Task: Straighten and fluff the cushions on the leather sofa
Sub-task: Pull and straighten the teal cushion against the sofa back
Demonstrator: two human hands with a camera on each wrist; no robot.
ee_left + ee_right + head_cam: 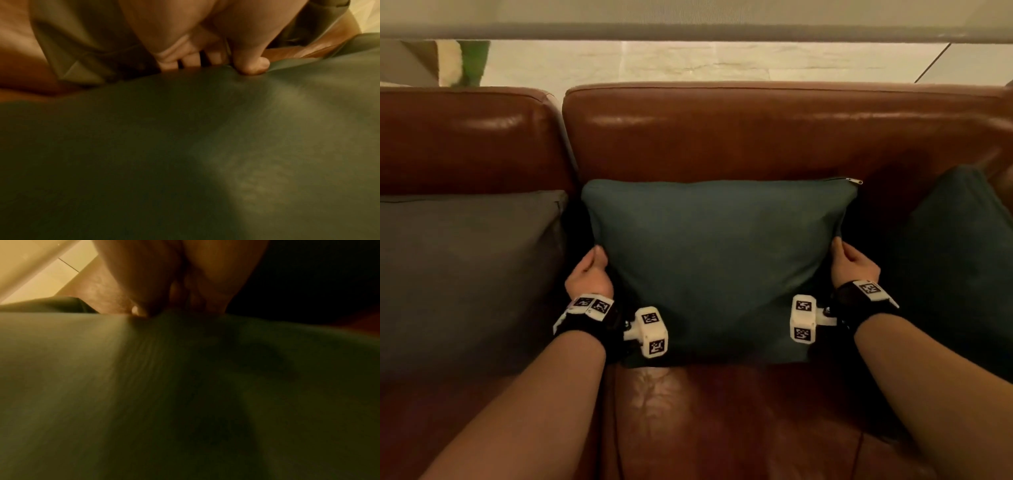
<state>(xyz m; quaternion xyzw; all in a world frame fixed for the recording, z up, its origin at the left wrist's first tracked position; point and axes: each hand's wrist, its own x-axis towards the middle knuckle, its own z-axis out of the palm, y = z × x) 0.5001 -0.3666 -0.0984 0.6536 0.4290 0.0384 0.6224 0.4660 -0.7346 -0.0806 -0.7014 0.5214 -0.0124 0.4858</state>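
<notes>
A teal cushion stands upright against the backrest of the brown leather sofa, its zipper at the top right corner. My left hand grips its left edge, thumb on the front and fingers curled behind. My right hand grips its right edge the same way. In the left wrist view my thumb presses into the teal cushion fabric with the fingers behind. In the right wrist view the teal cushion fills the frame, pinched under my right hand.
A grey cushion leans on the left seat, close beside my left hand. Another dark teal cushion sits at the right by the sofa arm. Bare leather seat lies in front. A pale wall is behind the sofa.
</notes>
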